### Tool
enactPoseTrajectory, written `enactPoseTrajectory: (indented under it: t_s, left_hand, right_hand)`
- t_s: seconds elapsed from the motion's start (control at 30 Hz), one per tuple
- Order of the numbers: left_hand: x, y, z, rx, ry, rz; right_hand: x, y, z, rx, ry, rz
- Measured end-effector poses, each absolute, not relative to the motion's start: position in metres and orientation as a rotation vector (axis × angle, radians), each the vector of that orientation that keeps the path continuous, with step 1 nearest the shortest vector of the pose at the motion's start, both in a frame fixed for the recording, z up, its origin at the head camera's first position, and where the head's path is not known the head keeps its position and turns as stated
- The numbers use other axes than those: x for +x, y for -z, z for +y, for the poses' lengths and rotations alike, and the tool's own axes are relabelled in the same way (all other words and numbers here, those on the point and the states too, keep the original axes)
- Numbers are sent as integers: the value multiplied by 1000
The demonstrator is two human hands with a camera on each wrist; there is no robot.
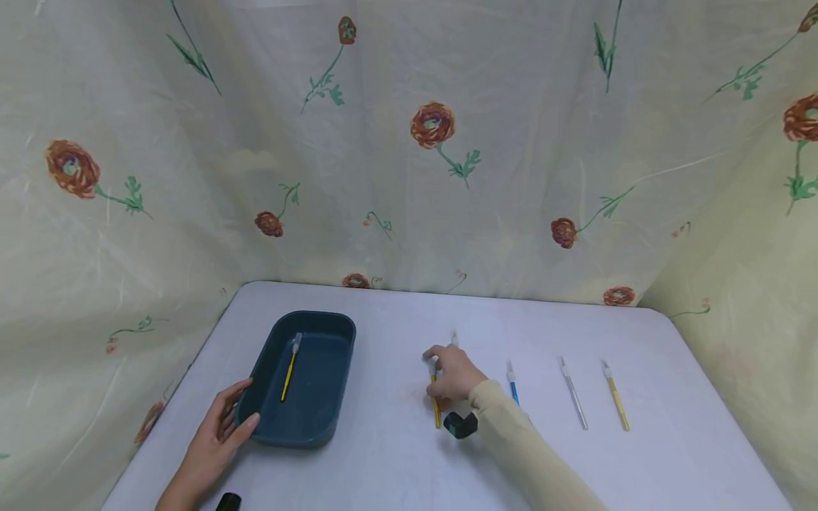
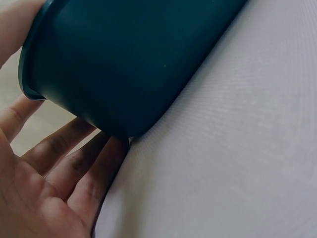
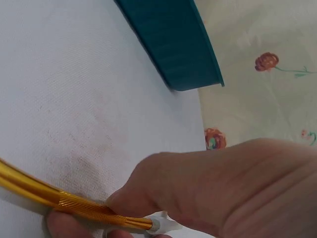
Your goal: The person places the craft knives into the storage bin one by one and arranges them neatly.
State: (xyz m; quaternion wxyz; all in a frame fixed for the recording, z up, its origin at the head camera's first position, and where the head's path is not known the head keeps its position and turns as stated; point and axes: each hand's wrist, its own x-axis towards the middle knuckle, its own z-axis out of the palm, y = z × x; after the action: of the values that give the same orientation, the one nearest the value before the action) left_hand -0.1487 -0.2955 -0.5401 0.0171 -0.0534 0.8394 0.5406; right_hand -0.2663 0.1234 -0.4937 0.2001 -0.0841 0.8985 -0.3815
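Note:
My left hand [image 1: 214, 436] holds the near left corner of a dark teal tray [image 1: 348, 355], its thumb at the rim and its fingers along the outer wall. In the left wrist view fingertips touch the tray [image 2: 119, 64] low on its side. A yellow craft knife with a clear cap [image 1: 289, 376] lies inside the tray. My right hand [image 1: 455, 372] pinches a golden craft knife [image 1: 437, 411] at its knurled grip. The right wrist view shows that golden craft knife [image 3: 89, 206] between thumb and fingers, close over the table. Another clear cap [image 1: 454, 337] shows just beyond the right hand, its handle hidden.
To the right of my hand lie a blue craft knife [image 1: 513, 383], a silver one [image 1: 575, 397] and a golden one [image 1: 616, 397], caps pointing away. A white cloth covers the table [image 1: 396, 468]. A flowered curtain [image 1: 409, 177] hangs behind and along both sides.

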Motion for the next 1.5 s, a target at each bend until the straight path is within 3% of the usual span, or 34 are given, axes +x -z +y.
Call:
enactPoseTrajectory:
  t_s: [0.43,0.73,1.5]
  left_hand:
    - [-148,539,-294,-155,-1688,2607]
    - [-147,539,-294,-141,-1700,2599]
    - [-148,539,-295,-171,-1683,2597]
  right_hand:
    - [-293,528,122,-211,1049,2569]
    - [-277,499,112,-176,949,2650]
    - [-273,485,110,-242,1149,2568]
